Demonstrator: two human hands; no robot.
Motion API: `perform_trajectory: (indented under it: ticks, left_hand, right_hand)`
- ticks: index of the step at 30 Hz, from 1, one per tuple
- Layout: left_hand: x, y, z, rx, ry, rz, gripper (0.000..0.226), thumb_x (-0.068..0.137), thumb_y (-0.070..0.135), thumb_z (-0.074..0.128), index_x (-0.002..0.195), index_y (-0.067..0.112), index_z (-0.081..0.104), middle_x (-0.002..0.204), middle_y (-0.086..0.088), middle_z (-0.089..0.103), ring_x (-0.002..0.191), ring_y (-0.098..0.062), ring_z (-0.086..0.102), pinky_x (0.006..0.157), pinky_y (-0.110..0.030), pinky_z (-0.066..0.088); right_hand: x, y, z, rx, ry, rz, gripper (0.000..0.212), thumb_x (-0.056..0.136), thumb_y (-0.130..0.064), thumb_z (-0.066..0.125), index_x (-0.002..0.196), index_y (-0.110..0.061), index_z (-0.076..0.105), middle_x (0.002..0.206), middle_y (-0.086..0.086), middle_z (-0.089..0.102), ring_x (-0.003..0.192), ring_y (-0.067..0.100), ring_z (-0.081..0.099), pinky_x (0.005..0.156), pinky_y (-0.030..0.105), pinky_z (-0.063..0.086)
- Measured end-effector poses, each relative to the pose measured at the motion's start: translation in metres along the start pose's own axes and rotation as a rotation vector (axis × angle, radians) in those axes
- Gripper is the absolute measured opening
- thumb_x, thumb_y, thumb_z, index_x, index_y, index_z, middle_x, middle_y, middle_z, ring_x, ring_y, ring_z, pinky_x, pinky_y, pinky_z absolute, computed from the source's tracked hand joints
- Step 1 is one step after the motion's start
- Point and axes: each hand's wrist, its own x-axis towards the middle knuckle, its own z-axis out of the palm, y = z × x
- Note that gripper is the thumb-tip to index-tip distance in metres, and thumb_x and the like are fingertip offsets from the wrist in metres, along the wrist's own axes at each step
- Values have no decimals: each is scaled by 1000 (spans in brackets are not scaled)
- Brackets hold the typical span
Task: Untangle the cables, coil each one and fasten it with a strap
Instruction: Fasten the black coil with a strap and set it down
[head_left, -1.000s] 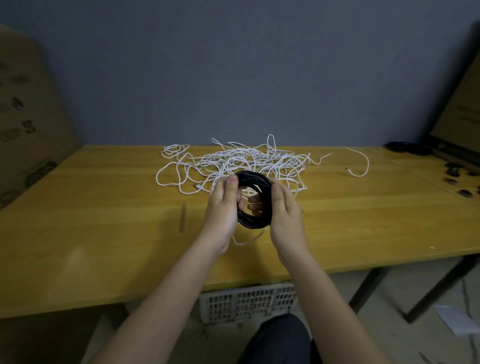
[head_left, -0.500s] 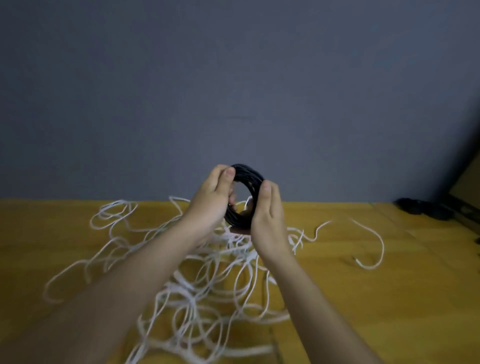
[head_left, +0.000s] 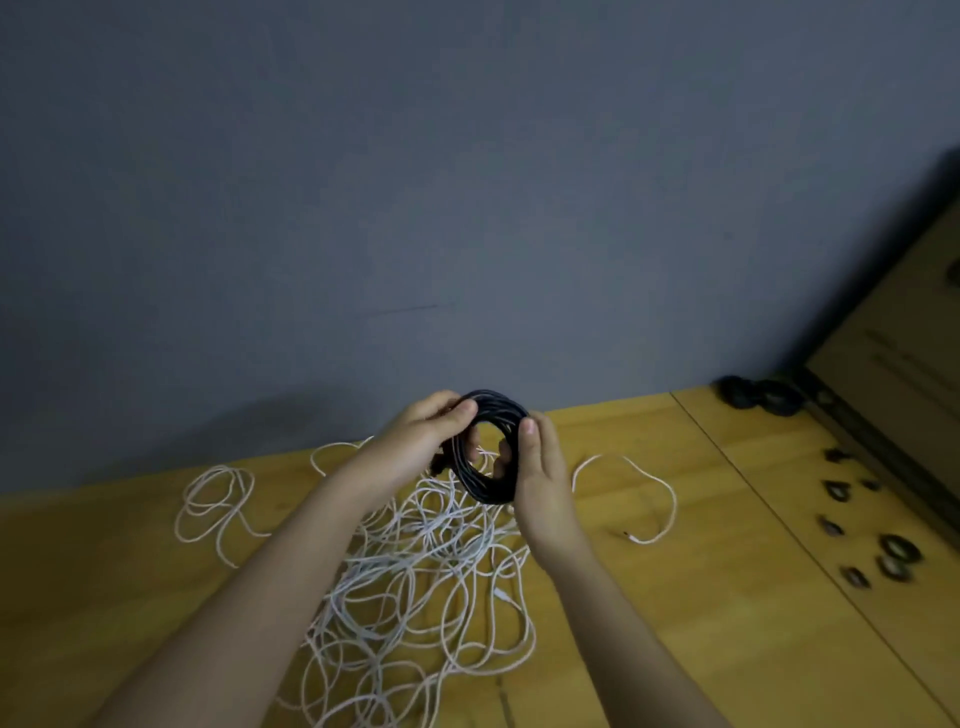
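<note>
From the head view, your left hand (head_left: 415, 447) curls round the 9 o'clock side of the black coil (head_left: 488, 449), thumb over the top of the bundle, while your right hand (head_left: 543, 475) grips the 3 o'clock side, fingers reaching through the ring. The coil is lifted off the wooden table (head_left: 727, 597), held upright just above the white cable tangle (head_left: 415, 571), which sprawls toward 6 o'clock beneath your wrists.

No strap shows round the coil from here, so treat it as loose. Ease either grip and the turns will likely spring apart and drop into the white loops, knotting the two cables together again. A dark stub hangs at the coil's 8 o'clock; if that is a free end, it could snag the white strands as you move.

The small dark pieces (head_left: 893, 556) at 3 o'clock, near the table's right edge, may be straps, though they are too small to tell. Reaching for one leaves a single hand pinching the bundle, which is when it may slip.
</note>
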Motion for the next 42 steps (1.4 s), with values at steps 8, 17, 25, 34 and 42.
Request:
perform_trajectory:
  ticks: [8, 17, 25, 34, 42]
  left_hand:
    - [-28, 36, 45, 83, -56, -188, 63, 92, 69, 25, 72, 17, 55, 50, 7, 45, 57, -14, 56, 55, -29, 34]
    - [-25, 25, 125, 9, -13, -103, 51, 101, 45, 33, 65, 15, 51, 44, 9, 30, 46, -13, 35, 61, -29, 33]
    - [36, 10, 231, -27, -10, -138, 47, 102, 40, 36, 68, 11, 51, 45, 12, 28, 44, -10, 28, 48, -21, 28]
    - [100, 2, 355, 24, -27, -176, 51, 102, 45, 29, 69, 12, 50, 47, 10, 33, 48, -12, 36, 52, -21, 33]
    - [122, -11, 414, 209, -161, -239, 49, 102, 47, 23, 90, 14, 57, 75, 5, 59, 69, -9, 57, 73, -32, 45]
  right_hand:
    - [-41, -43, -36, -301, 23, -134, 26, 103, -28, 31, 113, -17, 53, 74, -18, 49, 68, -7, 50, 62, 11, 34]
    - [-57, -29, -116, -15, -89, 116, 34, 103, -38, 30, 113, -19, 57, 83, -4, 61, 68, 4, 56, 54, 15, 40]
    - [-22, 10, -221, 74, -152, 366, 47, 101, -49, 22, 113, -27, 62, 95, 5, 72, 62, 10, 56, 43, 24, 32]
    - [15, 47, -329, -89, 163, 180, 43, 94, -52, 30, 89, -20, 58, 62, -16, 53, 55, 1, 46, 54, 15, 35]
    - [16, 90, -396, -366, 238, 179, 32, 99, -40, 35, 99, -18, 59, 70, -7, 58, 58, 6, 54, 49, 22, 36]
